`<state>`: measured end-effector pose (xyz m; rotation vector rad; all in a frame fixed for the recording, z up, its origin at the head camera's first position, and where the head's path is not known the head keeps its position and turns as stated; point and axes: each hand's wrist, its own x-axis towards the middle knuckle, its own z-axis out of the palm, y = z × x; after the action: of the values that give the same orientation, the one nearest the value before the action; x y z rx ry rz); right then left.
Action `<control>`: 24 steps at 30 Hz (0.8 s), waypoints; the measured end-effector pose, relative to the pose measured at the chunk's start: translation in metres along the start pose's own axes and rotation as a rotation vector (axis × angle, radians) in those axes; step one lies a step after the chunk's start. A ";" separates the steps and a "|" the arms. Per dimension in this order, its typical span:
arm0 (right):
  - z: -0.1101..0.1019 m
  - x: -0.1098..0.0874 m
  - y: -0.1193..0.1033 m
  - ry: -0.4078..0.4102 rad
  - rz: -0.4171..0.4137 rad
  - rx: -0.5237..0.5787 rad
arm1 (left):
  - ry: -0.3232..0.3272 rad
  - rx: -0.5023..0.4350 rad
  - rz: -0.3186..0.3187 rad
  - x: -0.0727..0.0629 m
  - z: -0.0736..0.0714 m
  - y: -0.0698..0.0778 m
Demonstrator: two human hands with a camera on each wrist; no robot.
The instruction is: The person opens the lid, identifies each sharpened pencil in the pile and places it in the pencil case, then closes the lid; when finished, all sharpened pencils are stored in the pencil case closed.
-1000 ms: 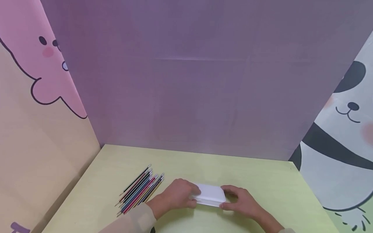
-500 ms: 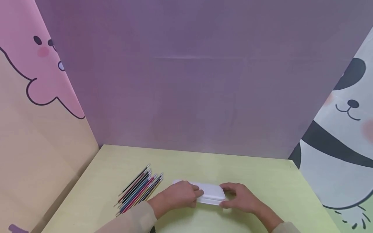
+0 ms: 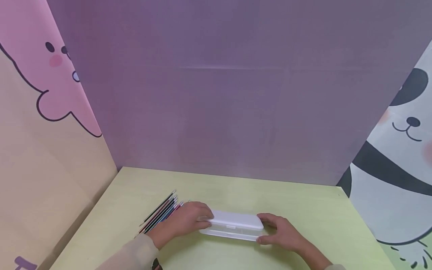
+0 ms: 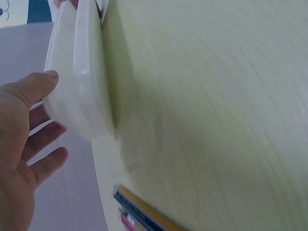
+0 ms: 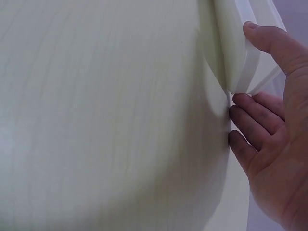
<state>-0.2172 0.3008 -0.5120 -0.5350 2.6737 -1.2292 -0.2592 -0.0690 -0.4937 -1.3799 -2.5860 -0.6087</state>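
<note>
A white plastic pencil case lies on the table, its lid tilted up a little from the base along the front. My left hand grips the lid at the left end; the left wrist view has the thumb on the lid's edge and the other fingers behind. At the right end my right hand holds the case. In the right wrist view its thumb presses the base's front and the fingers curve round the end. The case's inside is hidden.
Several pencils with pale tips lie slanted on the pale yellow table, partly behind the left hand. A purple backdrop stands along the far edge, with cartoon-printed panels on both sides.
My left hand has slid left along the case to its left end. The lid, lower before, now stands apart from the base at the front. The right hand has stayed at the right end.
</note>
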 end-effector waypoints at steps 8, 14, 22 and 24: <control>0.004 -0.004 0.009 0.036 -0.007 -0.034 | 0.045 -0.122 -0.111 -0.016 -0.005 -0.010; 0.009 -0.007 0.014 0.061 -0.003 -0.039 | 0.158 -0.324 -0.238 -0.014 0.002 -0.016; 0.011 -0.005 0.012 0.094 -0.018 -0.084 | 0.264 -0.549 -0.429 -0.003 -0.002 -0.021; 0.010 -0.004 0.011 0.091 -0.027 -0.144 | 0.283 -0.552 -0.456 0.000 -0.003 -0.023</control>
<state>-0.2138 0.3013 -0.5267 -0.5482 2.8570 -1.0987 -0.2783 -0.0813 -0.4978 -0.7027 -2.5949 -1.5522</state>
